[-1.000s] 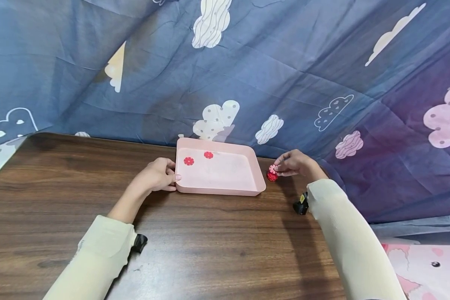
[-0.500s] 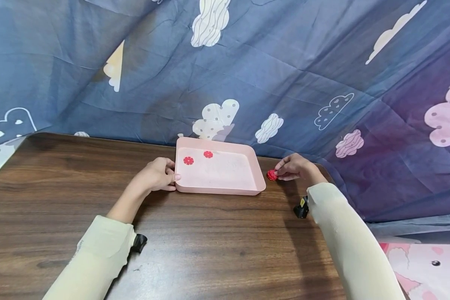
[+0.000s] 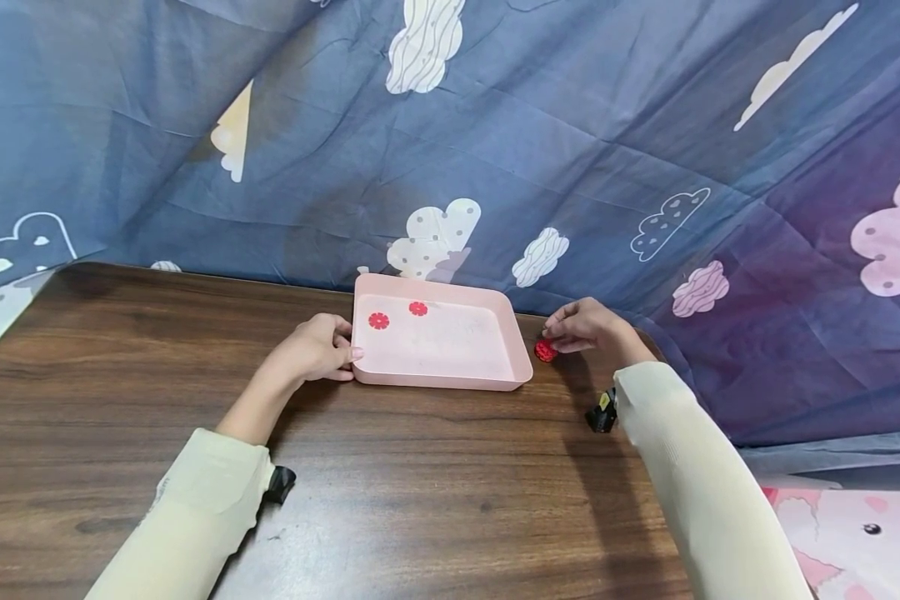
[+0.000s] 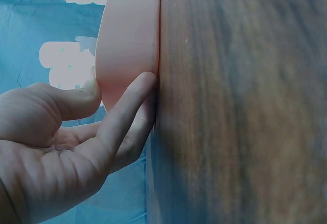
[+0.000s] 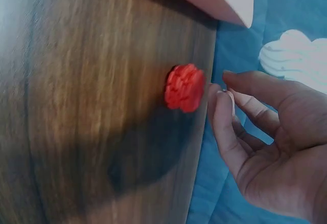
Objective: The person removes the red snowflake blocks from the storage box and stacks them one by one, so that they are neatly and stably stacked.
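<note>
My left hand (image 3: 317, 350) holds the pink tray (image 3: 525, 367) at its left wall. In the left wrist view the thumb lies at the tray's rim and the fingers (image 4: 138, 88) touch the outer wall near the table. Two red notched discs, one at the left (image 3: 378, 321) and one farther back (image 3: 417, 309), lie flat inside the tray. Right of the tray, a small stack of red notched discs (image 5: 185, 88) stands on the table. My right hand (image 3: 587, 327) is just above it, its fingertips apart from the stack in the right wrist view, with nothing visible between them.
The brown wooden table (image 3: 420, 483) reaches back to a blue cloth backdrop (image 3: 307, 150) with cloud prints. More printed cloth hangs close to my right arm. Pink patterned fabric (image 3: 862, 542) is at the lower right.
My right hand held a pinkish disc above the red stack, lowered to the stack, then rose slightly off it. The held disc is no longer visible. The left hand and tray stayed put.
</note>
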### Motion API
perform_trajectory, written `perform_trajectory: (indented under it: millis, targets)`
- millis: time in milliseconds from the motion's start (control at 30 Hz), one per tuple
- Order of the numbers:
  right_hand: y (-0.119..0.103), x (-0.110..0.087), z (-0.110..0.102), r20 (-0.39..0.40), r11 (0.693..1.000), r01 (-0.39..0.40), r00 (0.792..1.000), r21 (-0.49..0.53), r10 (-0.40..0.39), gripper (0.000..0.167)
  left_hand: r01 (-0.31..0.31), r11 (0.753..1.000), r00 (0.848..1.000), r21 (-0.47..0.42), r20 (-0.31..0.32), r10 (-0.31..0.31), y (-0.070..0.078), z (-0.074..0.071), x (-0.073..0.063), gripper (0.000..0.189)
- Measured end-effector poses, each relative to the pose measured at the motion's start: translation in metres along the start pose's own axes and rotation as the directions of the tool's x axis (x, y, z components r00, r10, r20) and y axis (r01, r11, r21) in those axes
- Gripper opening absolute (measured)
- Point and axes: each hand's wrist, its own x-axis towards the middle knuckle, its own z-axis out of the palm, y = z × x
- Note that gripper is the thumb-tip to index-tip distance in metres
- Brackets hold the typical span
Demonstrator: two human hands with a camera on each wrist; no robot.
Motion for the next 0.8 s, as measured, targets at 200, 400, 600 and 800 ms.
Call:
perform_trajectory:
  millis: [200, 400, 600, 800]
  targets:
    - [-0.018, 0.003, 0.007, 0.015, 1.0, 0.007, 1.0, 0.011, -0.007, 0.024, 0.006, 1.0, 1.0, -0.004, 0.0, -0.006, 0.0, -0.001, -0.001, 0.05]
    - [-0.045, 0.002, 0.019, 0.019, 1.0, 0.002, 1.0, -0.024, -0.001, 0.037, 0.001, 1.0, 1.0, -0.003, -0.002, -0.001, -0.001, -0.002, -0.001, 0.05]
    - [-0.067, 0.008, 0.031, 0.035, 0.999, 0.009, 0.999, -0.04, -0.007, 0.04, 0.013, 1.0, 1.0, -0.004, -0.011, -0.013, -0.001, -0.003, -0.001, 0.05]
    - [-0.081, 0.015, 0.045, 0.054, 0.996, 0.039, 0.998, -0.083, -0.035, 0.041, 0.022, 1.0, 1.0, -0.007, -0.015, -0.022, -0.001, -0.001, 0.001, 0.05]
